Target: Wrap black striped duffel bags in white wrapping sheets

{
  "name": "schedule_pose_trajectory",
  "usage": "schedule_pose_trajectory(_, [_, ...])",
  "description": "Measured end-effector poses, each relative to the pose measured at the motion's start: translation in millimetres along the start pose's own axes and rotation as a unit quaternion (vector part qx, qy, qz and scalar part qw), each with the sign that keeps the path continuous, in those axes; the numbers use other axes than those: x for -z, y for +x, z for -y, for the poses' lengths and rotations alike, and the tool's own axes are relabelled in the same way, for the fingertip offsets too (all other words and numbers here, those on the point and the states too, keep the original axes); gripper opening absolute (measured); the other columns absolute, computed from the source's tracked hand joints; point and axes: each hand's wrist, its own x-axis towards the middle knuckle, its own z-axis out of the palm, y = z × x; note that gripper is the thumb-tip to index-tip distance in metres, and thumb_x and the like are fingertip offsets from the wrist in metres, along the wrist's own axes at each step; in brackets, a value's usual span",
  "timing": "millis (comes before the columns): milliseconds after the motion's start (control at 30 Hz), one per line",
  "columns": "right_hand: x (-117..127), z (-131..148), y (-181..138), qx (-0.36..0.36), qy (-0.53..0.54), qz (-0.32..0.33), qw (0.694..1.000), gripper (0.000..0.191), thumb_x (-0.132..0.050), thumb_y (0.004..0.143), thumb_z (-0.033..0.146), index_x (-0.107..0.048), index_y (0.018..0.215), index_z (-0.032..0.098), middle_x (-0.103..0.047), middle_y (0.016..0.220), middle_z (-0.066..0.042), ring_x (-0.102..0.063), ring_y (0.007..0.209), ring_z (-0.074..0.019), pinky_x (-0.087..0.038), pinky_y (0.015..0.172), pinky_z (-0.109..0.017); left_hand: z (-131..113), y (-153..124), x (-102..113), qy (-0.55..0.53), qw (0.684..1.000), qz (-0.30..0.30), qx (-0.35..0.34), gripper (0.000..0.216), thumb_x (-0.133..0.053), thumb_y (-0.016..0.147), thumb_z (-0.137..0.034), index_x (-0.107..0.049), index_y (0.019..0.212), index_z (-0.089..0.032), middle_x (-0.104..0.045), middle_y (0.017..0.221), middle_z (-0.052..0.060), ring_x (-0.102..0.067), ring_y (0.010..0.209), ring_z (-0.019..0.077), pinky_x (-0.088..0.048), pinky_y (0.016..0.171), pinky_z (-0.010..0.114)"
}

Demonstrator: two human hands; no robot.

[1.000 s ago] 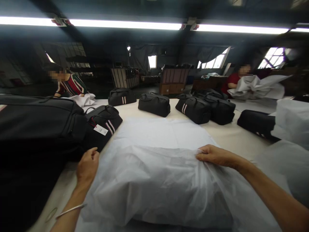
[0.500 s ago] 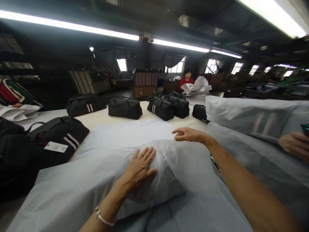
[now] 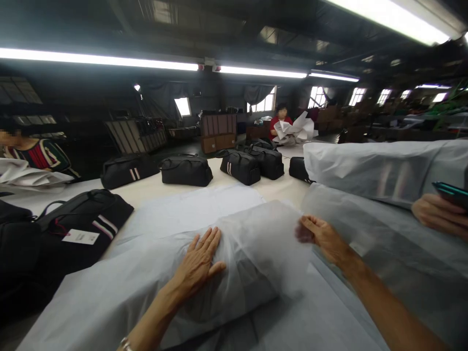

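Note:
A dark bag (image 3: 234, 287) shows faintly through the thin white wrapping paper (image 3: 263, 234) folded over it in front of me. My left hand (image 3: 199, 258) lies flat on top of the wrapped bundle, fingers stretched and thumb apart. At the bundle's right end, my right hand (image 3: 321, 236) has its fingers pinched together on the paper; part of its fingertips shows hazily through the sheet. More paper (image 3: 120, 297) spreads out to the left and beneath the bundle. The bag's ends are hidden under the wrapping.
Black duffel bags (image 3: 186, 170) stand along the far side of the table (image 3: 146, 195). A black bag with a white tag (image 3: 80, 237) sits at left. On the right are a wrapped striped bag (image 3: 365, 168) and another person's hand (image 3: 435, 214) with a phone (image 3: 451, 195). Two people work farther back.
My right hand has moved right and down from above the bundle, its fingers closing on the paper at the end. My left hand stays flat. The other person's phone has come further into view.

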Motion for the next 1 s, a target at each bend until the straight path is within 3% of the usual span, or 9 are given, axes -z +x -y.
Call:
schedule_pose_trajectory(200, [-19.1,-48.0,55.9,0.161,-0.255,-0.204,0.931,0.047,-0.043,0.081,0.067,-0.058,0.079,0.022,-0.057,0.061,-0.002,-0.051,0.059,-0.0190,-0.042,0.059,-0.030,-1.4,1.1,-5.0,0.017,0.999,0.023,0.042,0.077,-0.033,0.095,-0.067,-0.014,0.154,-0.021,-0.024,0.158,0.011,-0.022,0.146,0.0298,-0.026,0.118,0.051])
schedule_pose_trajectory(433, [-50.8,-103.9,78.3,0.124,-0.285,-0.070,0.948,0.043,-0.048,0.078,0.063,-0.066,0.077,0.024,-0.069,0.073,-0.005,-0.064,0.071,-0.0248,-0.047,0.069,-0.034,-9.8,7.9,6.1,-0.010,0.992,0.087,0.089,0.075,-0.033,0.095,-0.067,-0.020,0.154,-0.022,-0.020,0.158,0.012,-0.022,0.146,0.0324,-0.024,0.118,0.056])
schedule_pose_trajectory(500, [-43.2,-98.4,76.9,0.093,-0.287,-0.051,0.952,0.040,-0.051,0.076,0.059,-0.068,0.082,0.023,-0.071,0.074,-0.005,-0.066,0.070,-0.0259,-0.050,0.068,-0.036,-13.3,11.6,12.8,-0.031,0.988,0.103,0.108,0.073,-0.035,0.096,-0.065,-0.023,0.153,-0.021,-0.022,0.157,0.013,-0.024,0.145,0.0318,-0.025,0.118,0.056])
schedule_pose_trajectory(567, [-35.2,-74.8,66.6,0.086,-0.291,-0.126,0.944,0.044,-0.050,0.078,0.057,-0.068,0.096,0.020,-0.072,0.085,-0.010,-0.067,0.075,-0.0286,-0.053,0.070,-0.040,-16.8,15.6,20.3,-0.049,0.983,0.122,0.126,0.070,-0.037,0.097,-0.062,-0.025,0.153,-0.021,-0.024,0.157,0.012,-0.025,0.145,0.0309,-0.025,0.118,0.055])
schedule_pose_trajectory(667, [-45.3,-16.0,33.7,0.217,-0.284,-0.257,0.898,0.045,-0.046,0.089,0.052,-0.062,0.117,0.021,-0.067,0.117,-0.013,-0.064,0.102,-0.0316,-0.050,0.091,-0.045,-20.6,19.4,28.5,-0.067,0.978,0.137,0.141,0.065,-0.037,0.099,-0.056,-0.026,0.152,-0.021,-0.025,0.157,0.010,-0.026,0.145,0.0300,-0.026,0.118,0.054])
schedule_pose_trajectory(733, [-72.3,19.5,9.5,0.369,-0.297,-0.138,0.870,0.037,-0.044,0.096,0.044,-0.060,0.124,0.027,-0.063,0.127,-0.008,-0.058,0.118,-0.0279,-0.043,0.104,-0.042,-21.7,19.1,28.7,-0.071,0.980,0.123,0.142,0.062,-0.036,0.100,-0.055,-0.027,0.152,-0.022,-0.028,0.156,0.010,-0.029,0.144,0.0298,-0.027,0.118,0.055])
schedule_pose_trajectory(833, [-124.1,38.3,-5.4,0.500,-0.381,0.182,0.756,0.041,-0.050,0.096,0.041,-0.055,0.135,0.029,-0.056,0.140,-0.003,-0.045,0.134,-0.0264,-0.027,0.118,-0.046,-21.0,15.8,20.9,-0.065,0.987,0.076,0.129,0.063,-0.032,0.099,-0.058,-0.029,0.152,-0.024,-0.031,0.156,0.009,-0.030,0.143,0.0298,-0.028,0.117,0.056])
schedule_pose_trajectory(900, [-147.7,27.8,5.2,0.473,-0.445,0.269,0.711,0.047,-0.050,0.096,0.045,-0.053,0.138,0.025,-0.050,0.145,-0.004,-0.036,0.141,-0.0300,-0.015,0.121,-0.054,-19.1,14.5,14.6,-0.054,0.991,0.049,0.108,0.065,-0.029,0.098,-0.063,-0.029,0.151,-0.026,-0.028,0.158,0.008,-0.026,0.145,0.0304,-0.025,0.117,0.057])
schedule_pose_trajectory(1000, [-151.6,1.4,35.1,0.343,-0.501,0.275,0.746,0.051,-0.039,0.099,0.047,-0.053,0.139,0.019,-0.051,0.144,-0.009,-0.041,0.137,-0.0312,-0.025,0.117,-0.058,-15.6,17.7,11.1,-0.052,0.995,0.036,0.078,0.068,-0.027,0.096,-0.067,-0.028,0.151,-0.027,-0.025,0.159,0.008,-0.018,0.147,0.0323,-0.017,0.118,0.061])
